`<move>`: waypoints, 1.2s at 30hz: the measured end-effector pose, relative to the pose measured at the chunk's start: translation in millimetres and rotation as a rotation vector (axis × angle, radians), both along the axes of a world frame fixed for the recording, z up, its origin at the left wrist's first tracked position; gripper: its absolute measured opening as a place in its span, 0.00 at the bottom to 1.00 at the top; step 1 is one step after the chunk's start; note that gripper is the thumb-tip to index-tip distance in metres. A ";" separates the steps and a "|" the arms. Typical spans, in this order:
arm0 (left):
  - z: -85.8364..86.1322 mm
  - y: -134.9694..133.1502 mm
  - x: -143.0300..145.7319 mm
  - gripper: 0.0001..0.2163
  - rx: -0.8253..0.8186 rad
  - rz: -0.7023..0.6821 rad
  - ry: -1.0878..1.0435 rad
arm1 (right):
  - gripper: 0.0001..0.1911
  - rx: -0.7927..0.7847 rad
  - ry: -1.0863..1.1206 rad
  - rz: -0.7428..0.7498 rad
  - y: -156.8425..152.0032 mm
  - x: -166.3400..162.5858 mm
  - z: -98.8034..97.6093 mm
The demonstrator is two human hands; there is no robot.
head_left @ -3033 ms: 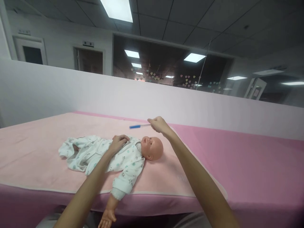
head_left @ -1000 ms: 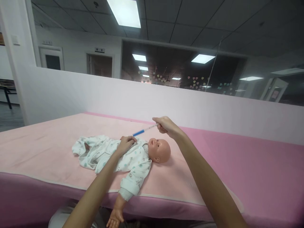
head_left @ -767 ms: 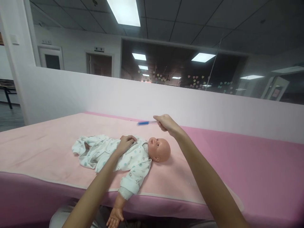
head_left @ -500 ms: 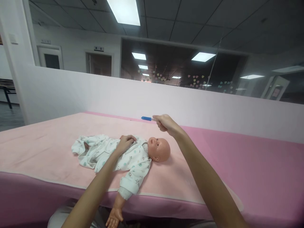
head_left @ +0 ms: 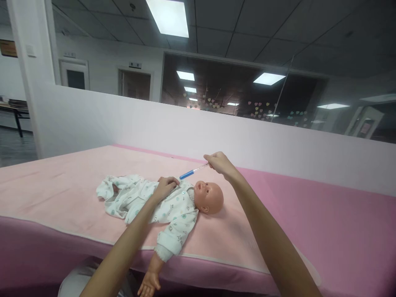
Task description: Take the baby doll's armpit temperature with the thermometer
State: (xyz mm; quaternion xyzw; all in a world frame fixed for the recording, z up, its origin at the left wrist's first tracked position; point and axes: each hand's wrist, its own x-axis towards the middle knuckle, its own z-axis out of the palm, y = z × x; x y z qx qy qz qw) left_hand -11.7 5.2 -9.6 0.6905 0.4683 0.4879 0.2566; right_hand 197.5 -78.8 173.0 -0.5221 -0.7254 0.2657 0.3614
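A baby doll (head_left: 209, 197) in a white printed romper (head_left: 173, 206) lies on its back on a light pink blanket (head_left: 55, 194), head to the right. One doll arm hangs over the near edge. My left hand (head_left: 166, 186) rests on the doll's chest with fingers curled loosely on the cloth. My right hand (head_left: 219, 163) is raised just beyond the doll's head and pinches the end of a thin clear stick with a blue tip (head_left: 189, 173). The blue tip points down and left, hovering above the doll's chest near my left hand.
The blanket covers a darker pink padded surface (head_left: 324, 231) that stretches right. A low white partition wall (head_left: 216, 136) runs along its far side, with dark glass windows and doorways behind. A white pillar (head_left: 31, 74) stands at the left.
My right hand has swung the stick up and back down: the blue tip rose to level half a second ago and now tilts down toward the doll's chest. My left hand has stayed on the doll.
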 end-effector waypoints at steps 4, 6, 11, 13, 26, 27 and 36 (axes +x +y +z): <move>-0.7 0.7 0.6 0.11 0.017 0.003 -0.003 | 0.19 0.134 -0.133 -0.114 2.2 0.0 -5.0; -0.6 0.6 0.7 0.11 0.019 0.014 0.008 | 0.19 0.222 -0.206 -0.182 3.4 1.0 -8.8; 0.4 -0.7 0.4 0.11 0.026 0.017 0.017 | 0.20 0.314 -0.275 -0.241 4.7 1.7 -13.1; 0.6 -1.2 0.5 0.11 0.028 0.020 0.016 | 0.20 0.315 -0.275 -0.238 1.5 0.9 -11.4; 21.5 -28.9 0.4 0.13 -0.148 -0.411 0.070 | 0.24 1.122 -0.578 -0.663 -59.5 40.5 -132.5; 20.7 -28.0 0.3 0.13 -0.142 -0.414 0.075 | 0.23 1.166 -0.604 -0.649 -60.7 43.8 -146.9; 10.0 -13.7 -1.7 0.12 -0.097 -0.437 0.052 | 0.17 0.967 -0.770 -0.522 -75.0 31.2 -224.4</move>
